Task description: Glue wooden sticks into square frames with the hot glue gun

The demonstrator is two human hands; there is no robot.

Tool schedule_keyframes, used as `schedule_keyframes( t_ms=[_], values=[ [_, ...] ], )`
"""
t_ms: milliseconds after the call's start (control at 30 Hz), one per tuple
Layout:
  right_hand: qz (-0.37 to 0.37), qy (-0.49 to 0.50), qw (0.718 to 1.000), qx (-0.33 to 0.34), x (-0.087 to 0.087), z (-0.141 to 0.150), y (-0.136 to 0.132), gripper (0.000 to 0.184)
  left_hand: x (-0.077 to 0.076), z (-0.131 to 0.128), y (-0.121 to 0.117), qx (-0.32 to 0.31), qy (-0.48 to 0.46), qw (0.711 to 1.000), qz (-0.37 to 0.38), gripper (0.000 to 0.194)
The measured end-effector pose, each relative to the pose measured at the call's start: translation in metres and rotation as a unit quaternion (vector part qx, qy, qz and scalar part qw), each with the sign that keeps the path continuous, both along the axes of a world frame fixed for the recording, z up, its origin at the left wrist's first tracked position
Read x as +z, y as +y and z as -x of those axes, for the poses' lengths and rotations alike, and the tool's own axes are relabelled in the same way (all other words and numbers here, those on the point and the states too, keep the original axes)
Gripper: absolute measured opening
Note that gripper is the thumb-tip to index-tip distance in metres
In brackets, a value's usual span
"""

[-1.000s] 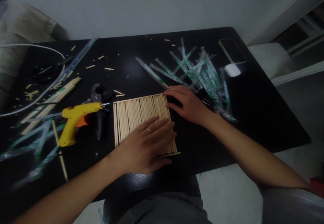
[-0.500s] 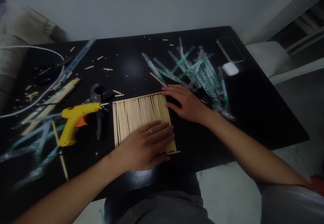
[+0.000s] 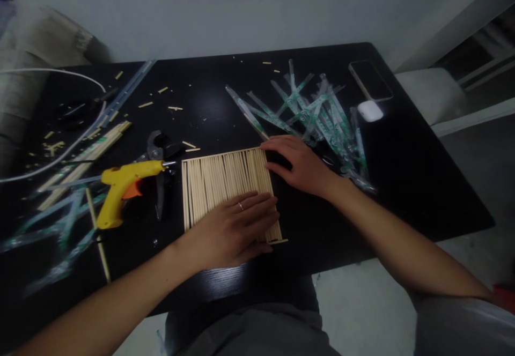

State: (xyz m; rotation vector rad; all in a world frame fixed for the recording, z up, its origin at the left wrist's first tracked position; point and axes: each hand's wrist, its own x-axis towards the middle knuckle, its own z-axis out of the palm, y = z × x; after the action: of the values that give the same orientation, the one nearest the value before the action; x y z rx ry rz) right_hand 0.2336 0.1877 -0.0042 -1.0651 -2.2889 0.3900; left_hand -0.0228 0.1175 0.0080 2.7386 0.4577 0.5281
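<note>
Two bare hands rest at a panel of pale sticks (image 3: 225, 176) lying flat on the black table (image 3: 402, 195), directly under the left hand's fingers and reaching up to the right hand's fingertips. From where I stand, the left hand (image 3: 237, 232) is spread flat, palm down, its fingers extended and close together over the near part of the panel; it wears a ring (image 3: 241, 206). The right hand (image 3: 298, 163) is curved at the panel's far right corner, thumb apart from forefinger; I cannot tell whether the fingertips pinch the edge or only touch it.

Just beyond the right fingers lies a heap of clear wrappers (image 3: 317, 109) with green print. Past it, farther to the right of those fingers, are a phone (image 3: 370, 80) and a small white case (image 3: 370, 111). To the left of the left fingers, past the panel, a yellow glue gun (image 3: 129, 176) lies with its nozzle near the panel's corner, beside a dark hand tool (image 3: 159, 184). Farther left of the fingers lies a bundle of loose sticks (image 3: 84, 165).
</note>
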Motion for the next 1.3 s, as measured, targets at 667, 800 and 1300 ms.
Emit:
schedule_keyframes(
  t_ms=[667,800,1300],
  values=[
    [0.005,0.029,1.0,-0.002,-0.001,0.001,0.0,0.017,-0.001,0.002,0.0,-0.001,0.0,1.0,0.024,0.056],
    [0.01,0.028,1.0,-0.002,0.0,0.002,0.0,0.014,0.002,0.004,0.004,0.007,-0.002,1.0,0.019,0.052],
    [-0.003,0.031,0.999,0.004,0.0,0.001,0.0,0.006,0.009,0.009,0.008,0.013,-0.006,0.999,0.031,0.05]
  ],
)
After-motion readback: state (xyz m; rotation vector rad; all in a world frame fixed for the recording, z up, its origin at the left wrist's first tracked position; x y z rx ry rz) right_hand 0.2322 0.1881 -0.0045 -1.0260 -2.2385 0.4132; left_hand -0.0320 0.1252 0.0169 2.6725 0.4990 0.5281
